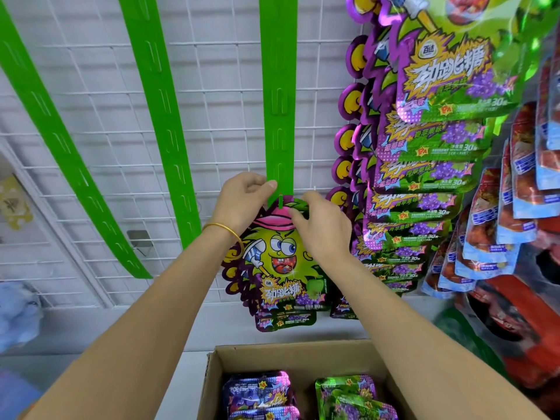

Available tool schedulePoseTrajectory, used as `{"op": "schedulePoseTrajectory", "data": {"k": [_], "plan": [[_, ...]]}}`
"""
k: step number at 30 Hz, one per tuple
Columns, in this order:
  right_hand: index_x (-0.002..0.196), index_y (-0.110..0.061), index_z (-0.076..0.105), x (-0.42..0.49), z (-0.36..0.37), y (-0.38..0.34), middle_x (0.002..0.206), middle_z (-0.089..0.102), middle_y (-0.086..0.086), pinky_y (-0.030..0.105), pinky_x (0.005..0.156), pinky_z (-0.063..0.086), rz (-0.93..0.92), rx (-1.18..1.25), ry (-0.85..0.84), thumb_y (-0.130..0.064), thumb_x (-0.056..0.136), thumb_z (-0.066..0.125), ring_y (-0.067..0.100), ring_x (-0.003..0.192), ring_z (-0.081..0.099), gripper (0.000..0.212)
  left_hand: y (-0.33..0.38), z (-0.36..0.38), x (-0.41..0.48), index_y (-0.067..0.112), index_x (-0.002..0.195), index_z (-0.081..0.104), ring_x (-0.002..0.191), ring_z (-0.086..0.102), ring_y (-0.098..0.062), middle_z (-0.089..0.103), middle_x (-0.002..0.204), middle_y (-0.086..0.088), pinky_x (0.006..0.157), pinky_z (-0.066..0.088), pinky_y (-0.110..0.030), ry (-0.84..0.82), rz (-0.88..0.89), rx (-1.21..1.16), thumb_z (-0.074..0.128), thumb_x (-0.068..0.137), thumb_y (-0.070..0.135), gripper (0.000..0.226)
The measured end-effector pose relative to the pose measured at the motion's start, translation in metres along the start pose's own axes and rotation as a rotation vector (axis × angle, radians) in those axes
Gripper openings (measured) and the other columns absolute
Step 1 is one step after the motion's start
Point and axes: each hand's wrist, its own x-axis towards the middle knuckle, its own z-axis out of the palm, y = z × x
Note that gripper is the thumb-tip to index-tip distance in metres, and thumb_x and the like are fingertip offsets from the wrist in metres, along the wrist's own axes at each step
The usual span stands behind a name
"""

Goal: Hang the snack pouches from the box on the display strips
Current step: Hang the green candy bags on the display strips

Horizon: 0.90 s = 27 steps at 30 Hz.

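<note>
A green and purple snack pouch (281, 262) with a cartoon face hangs against the lower end of the middle green display strip (278, 101). My left hand (242, 201) pinches the strip's lower part between thumb and fingers. My right hand (321, 225) grips the pouch's top edge right at a strip tab. At least one more pouch hangs behind and below it. The open cardboard box (306, 359) at the bottom holds several more pouches (257, 392).
Two other green strips (160, 116) hang bare on the white wire grid (106, 116) to the left. A full strip of the same pouches (424, 177) hangs on the right, with red and blue snack packs (500, 222) beyond.
</note>
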Motion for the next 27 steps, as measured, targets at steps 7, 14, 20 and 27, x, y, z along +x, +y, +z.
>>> {"op": "schedulePoseTrajectory", "data": {"k": [7,14,20,27], "plan": [[0.108,-0.010,0.054,-0.001,0.005,0.006,0.105,0.058,0.007,0.036,0.071,0.046,-0.058,0.079,-0.015,-0.036,0.091,0.055,0.026,0.093,0.058,0.031,-0.027,0.000,-0.020,0.009,0.123,0.049,0.099,0.053,-0.009,0.056,0.105,0.003,0.092,0.041,-0.016,-0.004,0.203,0.170,0.054,0.082,-0.004,0.044],[0.119,-0.009,0.056,-0.071,-0.005,0.045,0.119,0.057,0.007,0.024,0.094,0.036,-0.208,0.083,0.219,-0.011,0.085,0.063,0.018,0.113,0.045,0.034,-0.061,0.002,-0.081,0.016,0.117,0.052,0.108,0.049,-0.013,0.045,0.109,0.014,0.094,0.043,-0.033,0.177,0.396,0.310,0.053,0.075,0.001,0.045],[0.116,-0.018,0.057,-0.176,0.037,0.150,0.114,0.057,-0.002,0.032,0.076,0.053,0.169,0.082,-0.335,-0.014,0.089,0.058,0.013,0.085,0.061,0.027,-0.115,0.028,-0.156,0.039,0.106,0.047,0.105,0.050,-0.001,0.047,0.108,0.017,0.084,0.042,-0.015,-0.212,0.144,0.250,0.055,0.080,0.000,0.047],[0.138,-0.018,0.041,-0.239,0.090,0.216,0.140,0.046,0.006,0.037,0.103,0.039,0.293,-0.095,-0.860,-0.028,0.088,0.060,0.025,0.129,0.040,0.054,-0.134,0.055,-0.181,0.022,0.108,0.055,0.097,0.052,-0.004,0.048,0.111,0.003,0.088,0.040,-0.015,-0.423,-0.086,0.256,0.057,0.082,-0.001,0.035]]}}
